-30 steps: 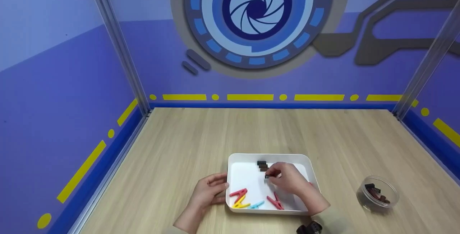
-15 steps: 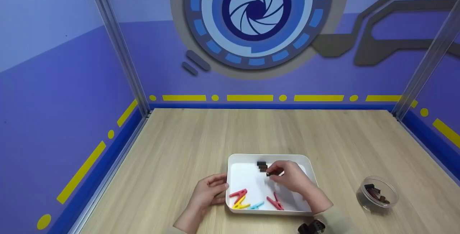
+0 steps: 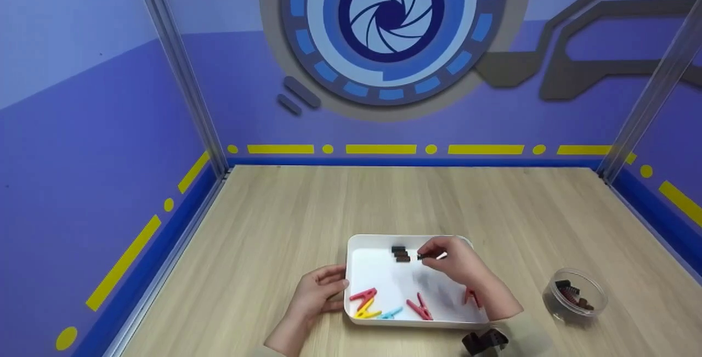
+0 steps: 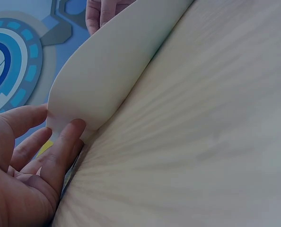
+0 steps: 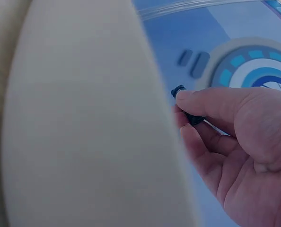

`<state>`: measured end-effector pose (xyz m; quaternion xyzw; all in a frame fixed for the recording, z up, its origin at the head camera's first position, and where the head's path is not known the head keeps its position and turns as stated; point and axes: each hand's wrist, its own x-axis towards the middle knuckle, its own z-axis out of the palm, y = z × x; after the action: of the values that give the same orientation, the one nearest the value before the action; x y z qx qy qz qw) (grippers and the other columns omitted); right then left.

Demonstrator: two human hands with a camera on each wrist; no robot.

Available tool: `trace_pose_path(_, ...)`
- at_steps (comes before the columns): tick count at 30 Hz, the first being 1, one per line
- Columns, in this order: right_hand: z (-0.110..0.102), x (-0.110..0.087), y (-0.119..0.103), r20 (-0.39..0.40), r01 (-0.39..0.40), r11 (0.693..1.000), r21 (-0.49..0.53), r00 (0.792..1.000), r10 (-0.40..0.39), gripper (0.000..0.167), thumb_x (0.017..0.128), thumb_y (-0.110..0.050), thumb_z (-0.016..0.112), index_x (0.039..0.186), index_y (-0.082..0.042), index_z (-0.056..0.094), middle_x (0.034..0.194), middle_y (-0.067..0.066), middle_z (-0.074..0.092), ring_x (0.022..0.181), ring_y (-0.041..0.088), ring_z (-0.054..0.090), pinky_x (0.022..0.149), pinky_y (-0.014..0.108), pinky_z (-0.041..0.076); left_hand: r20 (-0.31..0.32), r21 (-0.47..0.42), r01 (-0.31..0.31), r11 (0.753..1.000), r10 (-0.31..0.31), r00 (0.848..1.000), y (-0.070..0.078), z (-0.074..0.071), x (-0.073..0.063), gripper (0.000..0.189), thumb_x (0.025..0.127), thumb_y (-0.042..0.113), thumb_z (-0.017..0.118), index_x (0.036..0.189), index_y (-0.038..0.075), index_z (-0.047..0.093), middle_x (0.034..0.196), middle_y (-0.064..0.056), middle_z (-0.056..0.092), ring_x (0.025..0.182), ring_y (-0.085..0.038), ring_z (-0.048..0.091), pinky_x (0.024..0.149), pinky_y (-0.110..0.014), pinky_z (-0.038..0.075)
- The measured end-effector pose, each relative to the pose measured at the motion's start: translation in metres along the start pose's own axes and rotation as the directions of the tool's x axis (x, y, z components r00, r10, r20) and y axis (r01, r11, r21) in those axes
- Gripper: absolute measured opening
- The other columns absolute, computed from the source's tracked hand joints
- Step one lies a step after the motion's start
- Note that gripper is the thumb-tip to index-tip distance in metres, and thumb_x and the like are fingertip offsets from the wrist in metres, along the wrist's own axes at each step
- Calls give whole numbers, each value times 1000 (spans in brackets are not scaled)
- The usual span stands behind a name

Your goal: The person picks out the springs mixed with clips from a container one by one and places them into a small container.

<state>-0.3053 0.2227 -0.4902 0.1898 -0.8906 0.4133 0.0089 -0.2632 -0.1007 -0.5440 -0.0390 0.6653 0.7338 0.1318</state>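
My right hand (image 3: 452, 255) is above the right half of a white tray (image 3: 378, 280), pinching a small dark toothed piece (image 3: 420, 256) between thumb and fingers. The right wrist view shows the dark piece (image 5: 193, 118) partly covered by the fingertips. Left of it, a short stack-like row of similar black and brown pieces (image 3: 402, 254) lies on the tray floor. My left hand (image 3: 318, 294) rests against the tray's left side; in the left wrist view its fingertips touch the outer wall (image 4: 102, 71) and rim.
Along the tray's near side lie small clips: red (image 3: 364, 294), yellow (image 3: 368, 309), light blue (image 3: 391, 313), and red (image 3: 420, 307). Another red clip (image 3: 473, 298) sits at the right, partly behind the forearm. A clear round tub (image 3: 575, 296) of dark and brown pieces stands right of the tray.
My right hand has moved to the right and a little farther back, carrying the dark piece away from the row. The red clip at the right has come into view. The left hand has stayed put.
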Motion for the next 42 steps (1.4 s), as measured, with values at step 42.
trace_pose_path(42,-159,-83,22,-129,-299,954,17,946,299,35,96,-23,74,122,0,71,111,4,75,88,-1,65,77,16,56,-14,16,17,1000,-17,1000,2,0,-1,49,93,11,75,139,3,61,132,-18,69,104,-20,74,72,-35,66)
